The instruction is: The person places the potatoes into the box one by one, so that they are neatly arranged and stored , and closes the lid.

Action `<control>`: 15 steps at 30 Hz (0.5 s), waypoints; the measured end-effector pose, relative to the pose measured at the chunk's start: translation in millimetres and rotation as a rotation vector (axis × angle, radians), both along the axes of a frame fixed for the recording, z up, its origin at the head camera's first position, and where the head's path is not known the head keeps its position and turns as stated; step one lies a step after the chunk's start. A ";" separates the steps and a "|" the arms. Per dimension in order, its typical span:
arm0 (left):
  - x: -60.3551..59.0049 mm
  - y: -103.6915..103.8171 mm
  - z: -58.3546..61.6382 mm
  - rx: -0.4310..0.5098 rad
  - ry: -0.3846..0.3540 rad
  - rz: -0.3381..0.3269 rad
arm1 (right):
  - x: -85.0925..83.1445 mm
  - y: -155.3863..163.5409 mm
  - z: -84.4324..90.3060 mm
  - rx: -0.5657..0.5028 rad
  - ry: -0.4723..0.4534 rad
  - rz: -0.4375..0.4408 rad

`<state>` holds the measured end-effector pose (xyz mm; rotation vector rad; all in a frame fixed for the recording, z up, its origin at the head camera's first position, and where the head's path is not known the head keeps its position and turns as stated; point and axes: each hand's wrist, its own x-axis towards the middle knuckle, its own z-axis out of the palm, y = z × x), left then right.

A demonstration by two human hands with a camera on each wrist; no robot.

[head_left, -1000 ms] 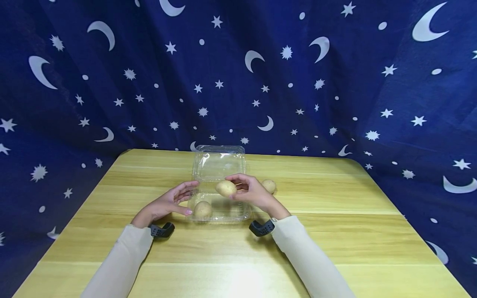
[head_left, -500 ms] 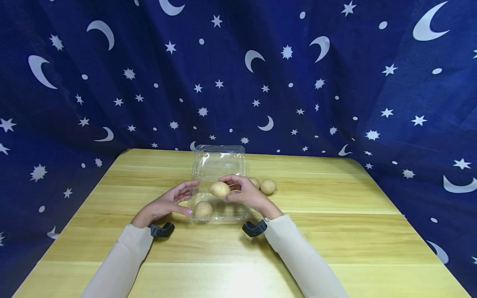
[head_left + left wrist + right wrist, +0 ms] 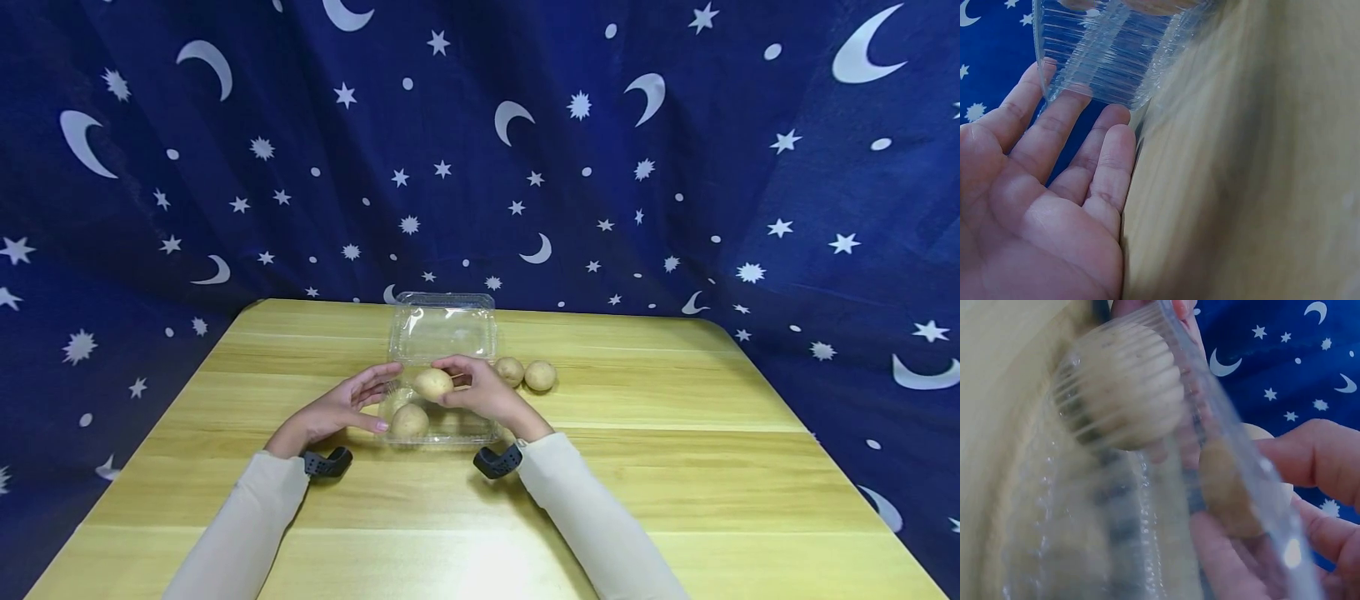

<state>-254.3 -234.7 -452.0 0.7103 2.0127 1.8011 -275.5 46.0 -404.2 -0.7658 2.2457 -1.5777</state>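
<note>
Star-and-moon blue cloth hangs behind a pale wooden desk (image 3: pixel 675 467). At its middle sits a clear plastic clamshell box (image 3: pixel 442 333) with its lid raised, and one potato (image 3: pixel 409 421) lies in the near left of its tray. The right hand (image 3: pixel 480 392) pinches a second potato (image 3: pixel 433 383) in its grip over the tray. The left hand (image 3: pixel 337 408) lies released, straight fingers (image 3: pixel 1107 162) against the box's left wall. Two more potatoes (image 3: pixel 525 373) rest on the desk just right of the box.
</note>
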 end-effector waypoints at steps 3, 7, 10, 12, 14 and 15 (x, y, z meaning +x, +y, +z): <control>0.0 -0.7 -0.8 0.001 -0.001 0.001 | -0.4 -4.0 -1.5 0.022 -0.001 -0.020; -0.2 -0.8 -0.8 -0.005 -0.003 0.001 | -0.4 -7.8 -3.6 0.041 0.000 -0.029; -0.1 -0.7 -0.7 -0.011 -0.005 0.002 | -0.1 -10.9 -5.1 0.061 -0.002 -0.033; 0.0 -0.6 -0.7 -0.013 -0.004 0.002 | 0.5 -13.0 -5.9 0.074 0.001 -0.036; 0.2 -0.6 -0.8 -0.014 -0.004 0.002 | 1.1 -15.4 -7.1 0.083 0.004 -0.044; 0.3 -0.6 -0.8 -0.013 -0.003 0.001 | 1.5 -16.2 -7.6 0.088 0.007 -0.048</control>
